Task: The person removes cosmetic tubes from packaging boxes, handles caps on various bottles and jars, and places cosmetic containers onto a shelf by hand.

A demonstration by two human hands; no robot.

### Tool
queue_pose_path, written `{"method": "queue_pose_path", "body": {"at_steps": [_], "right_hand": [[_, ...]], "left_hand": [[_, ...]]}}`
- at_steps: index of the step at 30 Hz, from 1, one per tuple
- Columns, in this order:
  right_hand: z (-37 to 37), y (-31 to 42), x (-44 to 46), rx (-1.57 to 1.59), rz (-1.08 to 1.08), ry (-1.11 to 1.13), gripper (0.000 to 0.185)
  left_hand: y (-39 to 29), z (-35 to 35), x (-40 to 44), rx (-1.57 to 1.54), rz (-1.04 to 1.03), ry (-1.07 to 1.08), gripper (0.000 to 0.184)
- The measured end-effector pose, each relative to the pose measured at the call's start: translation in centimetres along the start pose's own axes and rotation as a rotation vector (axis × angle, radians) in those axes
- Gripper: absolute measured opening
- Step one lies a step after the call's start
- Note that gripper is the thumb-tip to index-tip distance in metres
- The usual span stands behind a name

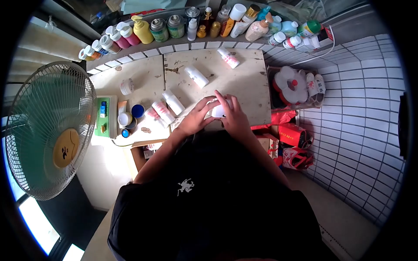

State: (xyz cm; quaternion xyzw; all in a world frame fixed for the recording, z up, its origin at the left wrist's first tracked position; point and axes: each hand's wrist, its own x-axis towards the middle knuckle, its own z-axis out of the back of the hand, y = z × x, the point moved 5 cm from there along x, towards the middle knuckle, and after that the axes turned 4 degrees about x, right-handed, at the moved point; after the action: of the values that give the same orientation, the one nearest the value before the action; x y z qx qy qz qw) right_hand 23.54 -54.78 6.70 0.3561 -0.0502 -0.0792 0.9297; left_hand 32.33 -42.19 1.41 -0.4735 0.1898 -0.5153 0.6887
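Near the front edge of the worn table, my left hand (197, 116) and my right hand (234, 115) are curled around a white container (218, 112). Fingers cover much of it, so I cannot make out its exact kind. Just left of my left hand lies a white bottle (174, 102), and beside it are a pink-and-white bottle (163, 112) and another pink-and-white bottle (153, 116). Farther back, a white bottle (197, 77) and a white bottle with pink print (228, 58) lie on their sides.
A clear tub (126, 86), blue lid (138, 111) and green-topped box (106, 116) are at the left, by a fan (52, 130). Several bottles line the back ledge, including a yellow pump bottle (142, 30). A flower-shaped box (291, 85) sits in a crate at the right.
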Motion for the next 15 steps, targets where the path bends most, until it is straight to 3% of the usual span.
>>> {"method": "queue_pose_path", "body": {"at_steps": [15], "right_hand": [[1.6, -0.4, -0.4, 0.010, -0.042, -0.056, 0.084]], "left_hand": [[-1.5, -0.3, 1.2, 0.031, -0.006, -0.029, 0.066]]}}
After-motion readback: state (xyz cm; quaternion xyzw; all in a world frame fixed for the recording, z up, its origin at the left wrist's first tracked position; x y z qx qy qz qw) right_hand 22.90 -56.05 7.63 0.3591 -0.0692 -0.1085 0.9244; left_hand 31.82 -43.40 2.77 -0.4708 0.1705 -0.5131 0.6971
